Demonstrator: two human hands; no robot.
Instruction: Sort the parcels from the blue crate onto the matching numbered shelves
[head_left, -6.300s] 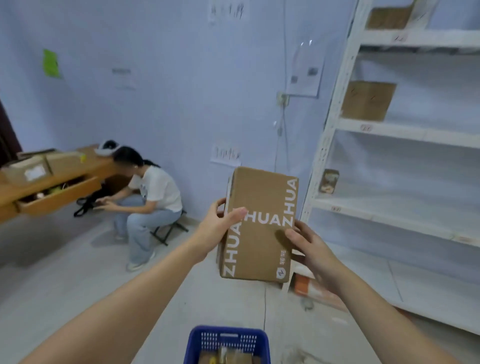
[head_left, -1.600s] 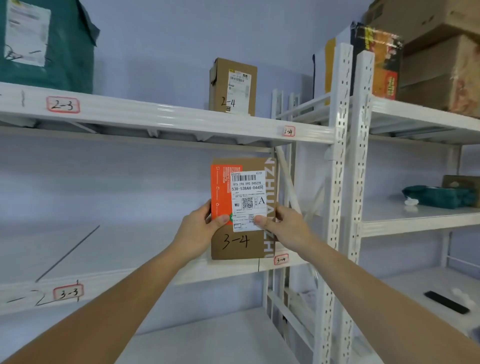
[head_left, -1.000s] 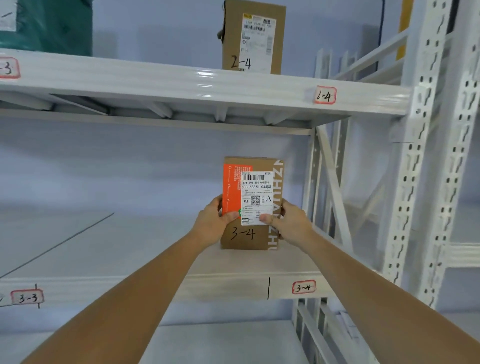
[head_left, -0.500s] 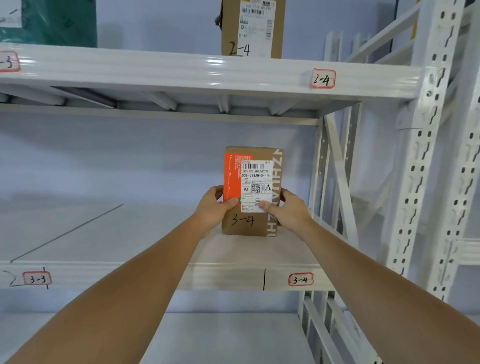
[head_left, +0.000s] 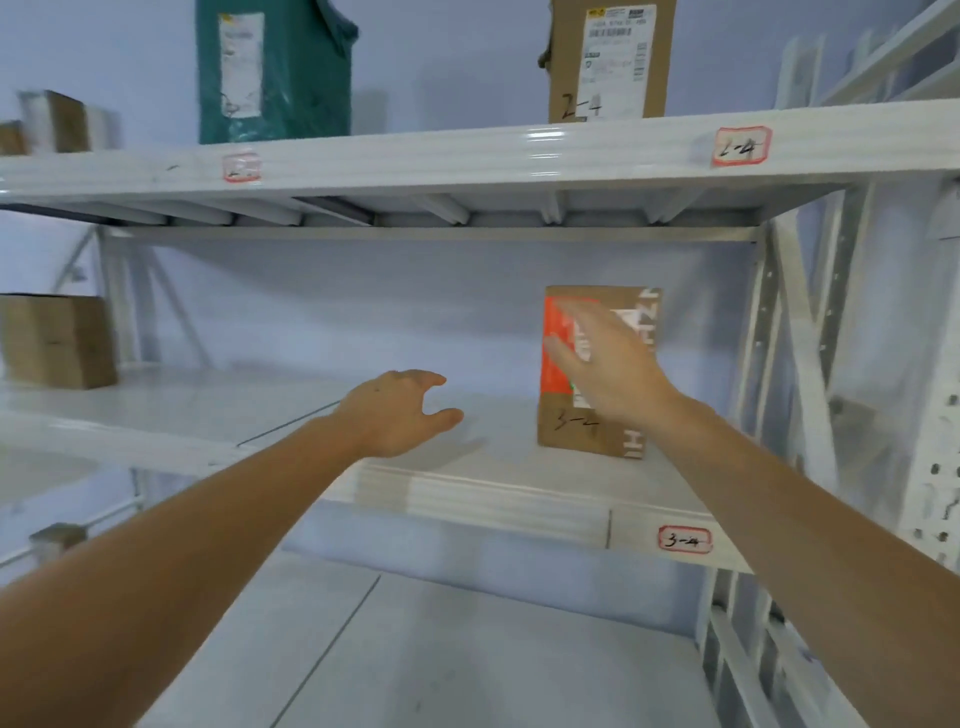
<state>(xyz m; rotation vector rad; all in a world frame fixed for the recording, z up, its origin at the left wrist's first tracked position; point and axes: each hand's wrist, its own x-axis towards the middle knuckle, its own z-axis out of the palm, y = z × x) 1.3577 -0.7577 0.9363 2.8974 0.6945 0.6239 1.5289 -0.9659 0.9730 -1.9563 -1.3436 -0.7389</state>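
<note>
Both our left hand (head_left: 400, 413) and right hand (head_left: 605, 366) hang open, empty; leave the 3-4 parcel (head_left: 597, 423) upright, undisturbed.

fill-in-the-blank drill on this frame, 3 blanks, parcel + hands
The brown parcel stands on the shelf tagged ____.
The left hand holds ____.
The right hand, fingers spread, is in front of the parcel's ____ panel.

Missing words: 3-4; nothing; orange
</note>
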